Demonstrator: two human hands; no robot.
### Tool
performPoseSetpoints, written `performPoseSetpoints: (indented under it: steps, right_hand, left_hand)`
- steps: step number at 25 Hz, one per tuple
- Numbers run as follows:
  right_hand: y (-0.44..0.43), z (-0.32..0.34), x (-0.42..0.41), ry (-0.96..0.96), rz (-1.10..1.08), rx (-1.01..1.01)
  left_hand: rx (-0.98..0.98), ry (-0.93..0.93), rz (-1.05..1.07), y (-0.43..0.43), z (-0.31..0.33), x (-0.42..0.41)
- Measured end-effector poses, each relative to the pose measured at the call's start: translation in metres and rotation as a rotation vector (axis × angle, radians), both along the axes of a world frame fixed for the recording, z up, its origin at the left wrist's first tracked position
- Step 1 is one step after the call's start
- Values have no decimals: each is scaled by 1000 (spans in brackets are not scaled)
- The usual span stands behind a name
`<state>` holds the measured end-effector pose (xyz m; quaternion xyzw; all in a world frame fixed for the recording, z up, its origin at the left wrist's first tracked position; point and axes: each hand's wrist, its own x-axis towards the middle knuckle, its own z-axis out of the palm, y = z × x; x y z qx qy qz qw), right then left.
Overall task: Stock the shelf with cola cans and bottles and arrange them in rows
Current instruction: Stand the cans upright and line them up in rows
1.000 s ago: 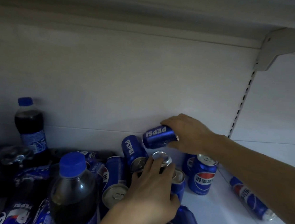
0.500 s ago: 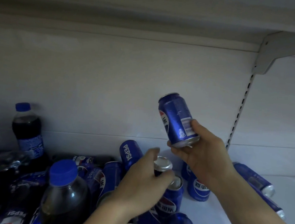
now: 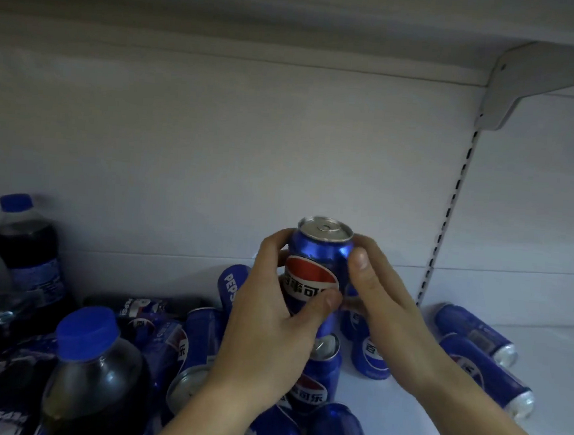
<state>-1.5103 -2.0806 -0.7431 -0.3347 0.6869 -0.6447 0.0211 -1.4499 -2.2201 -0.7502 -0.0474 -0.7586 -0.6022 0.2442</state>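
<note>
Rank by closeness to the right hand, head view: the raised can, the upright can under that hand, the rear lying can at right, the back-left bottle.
1. Raised can: centre, in the right hand's grip.
2. Upright can: just below that hand.
3. Rear lying can: on its side, off to the right.
4. Back-left bottle: far left, at the back.

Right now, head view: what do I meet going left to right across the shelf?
back bottle → near bottle → left hand → can, upright, gripped by both hands → right hand → lying can by the back wall
</note>
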Motion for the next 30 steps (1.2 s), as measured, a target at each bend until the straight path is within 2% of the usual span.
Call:
performPoseSetpoints:
  steps: [4,7,11,14,16,23,30]
  right_hand:
    - [-2,30,-8,340,-88,239]
    - [-4,61,-31,469,-153,433]
    - [-7,81,-80,594,-324,760]
    - [-11,59,-109,573,-270,949]
    - [-12,40,-123,542,-248,1025]
    - [-15,0,-129,558,-291,1115]
    - [-9,-27,-130,507,-281,1068]
  left_hand:
    - [-72,46,59,-2,-2,2]
    - [-97,-4,124,-12,-6,-2]
    - [-493,-205,12,-18,-9,2]
    - [-778,-308,-171,-17,-22,-3]
    - [-879,-393,-221,-17,-24,-7]
    - [-897,-375,-243,-20,-26,-8]
    - [-872,-369,-255,-21,-31,-9]
